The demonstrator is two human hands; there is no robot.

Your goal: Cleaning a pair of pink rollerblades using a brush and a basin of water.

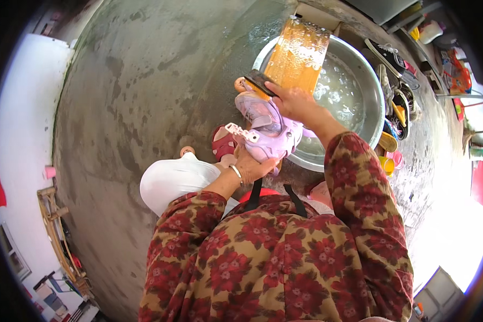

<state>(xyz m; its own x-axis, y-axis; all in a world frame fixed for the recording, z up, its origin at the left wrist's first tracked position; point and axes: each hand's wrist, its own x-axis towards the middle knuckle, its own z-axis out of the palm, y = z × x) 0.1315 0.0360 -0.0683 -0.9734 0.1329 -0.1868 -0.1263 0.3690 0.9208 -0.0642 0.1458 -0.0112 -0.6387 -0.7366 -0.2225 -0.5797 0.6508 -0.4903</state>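
A lilac inline skate (283, 139) is tilted over the near left rim of a metal basin (380, 94). My left hand (251, 165) grips the boot by its heel end, with a silver bangle at the wrist. A white buckle strap (241, 132) sticks out from the cuff. My right hand (292, 102) holds a scrubbing brush (261, 82) with a dark back against the toe end of the skate. An orange wheel (240, 84) shows past the toe. Just beyond, a wet wooden washboard (298, 56) stands in the basin, covered in suds. Cloudy, soapy water (342, 96) fills the basin's bottom.
Several shoes (390, 60) line the floor right of the basin, with a yellow cup (386, 165) nearer me. Another orange wheel (188, 150) shows beyond my white-clad knee (177, 181). A red sandal (224, 143) is on my foot. A wooden frame (58, 225) stands by the left wall.
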